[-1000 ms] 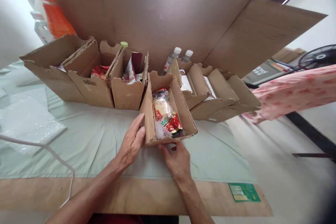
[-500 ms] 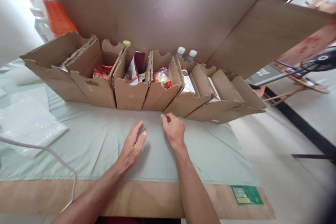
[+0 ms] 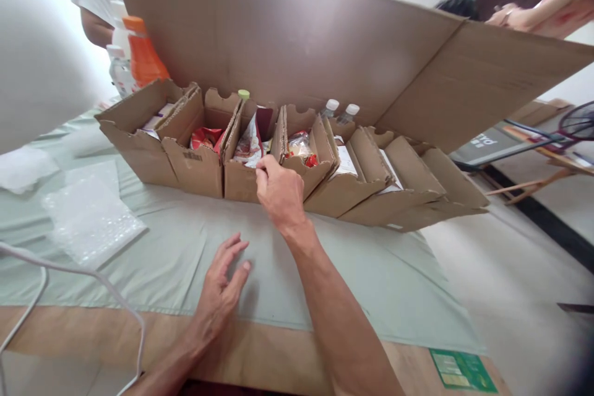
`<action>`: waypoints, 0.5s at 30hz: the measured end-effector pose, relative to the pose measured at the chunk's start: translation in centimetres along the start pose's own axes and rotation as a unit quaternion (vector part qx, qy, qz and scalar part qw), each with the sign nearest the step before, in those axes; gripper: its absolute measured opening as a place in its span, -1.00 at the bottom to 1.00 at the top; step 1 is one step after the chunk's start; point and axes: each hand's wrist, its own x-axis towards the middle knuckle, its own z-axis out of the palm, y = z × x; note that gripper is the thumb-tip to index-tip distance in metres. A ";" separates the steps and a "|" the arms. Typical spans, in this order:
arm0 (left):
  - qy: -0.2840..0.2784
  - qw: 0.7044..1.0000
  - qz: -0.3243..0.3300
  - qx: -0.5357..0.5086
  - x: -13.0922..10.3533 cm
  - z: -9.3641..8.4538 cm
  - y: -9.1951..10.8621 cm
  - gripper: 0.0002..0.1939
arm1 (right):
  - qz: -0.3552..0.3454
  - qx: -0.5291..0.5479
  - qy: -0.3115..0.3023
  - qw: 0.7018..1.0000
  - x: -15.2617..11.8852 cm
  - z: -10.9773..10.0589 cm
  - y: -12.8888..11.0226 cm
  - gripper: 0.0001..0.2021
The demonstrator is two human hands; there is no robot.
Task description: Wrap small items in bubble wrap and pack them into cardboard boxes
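My right hand [image 3: 281, 192] is closed at the front edges of the middle cardboard bins, its fingertips near a red-and-white packet [image 3: 251, 143]. Whatever those fingers may hold is hidden. My left hand [image 3: 225, 288] hovers over the green cloth [image 3: 180, 229] with its fingers apart and nothing in it. Several cardboard bins [image 3: 197, 167] stand in a row behind my hands. One has a red packet [image 3: 205, 138], another a clear and red packet [image 3: 301, 145], and white papers [image 3: 344, 161] show farther right.
A tall cardboard panel [image 3: 297, 31] rises behind the bins. Bottles, one orange [image 3: 145, 55], stand at the back left. Bubble wrap [image 3: 93, 219] and a cable [image 3: 111, 288] are on the left; a green packet [image 3: 461, 369] lies front right. People's arms show beyond the panel.
My right hand has risen from the cloth to the bin fronts, moving left. My left hand has drawn back slightly, its fingers more spread. The camera view has shifted.
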 end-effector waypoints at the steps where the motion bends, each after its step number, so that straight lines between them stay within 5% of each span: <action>1: 0.014 1.000 -0.002 -0.004 -0.4 -0.9 -0.3 -0.64 | -0.012 0.001 0.005 1.000 -0.8 0.0 0.0 -0.77; 8: 0.115 0.981 -0.128 -0.088 -2.2 -5.5 -1.3 -0.24 | -0.157 0.106 0.116 0.975 -13.7 -2.8 0.4 -0.79; 12: 0.147 0.977 -0.124 -0.089 -2.5 -6.5 -0.8 -0.21 | -0.153 0.178 0.087 0.968 -20.7 -6.4 2.7 -0.82; 15: 0.139 0.983 -0.088 -0.084 -2.4 -6.2 0.0 -0.33 | -0.085 0.158 0.132 0.975 -24.0 -8.2 6.7 -0.84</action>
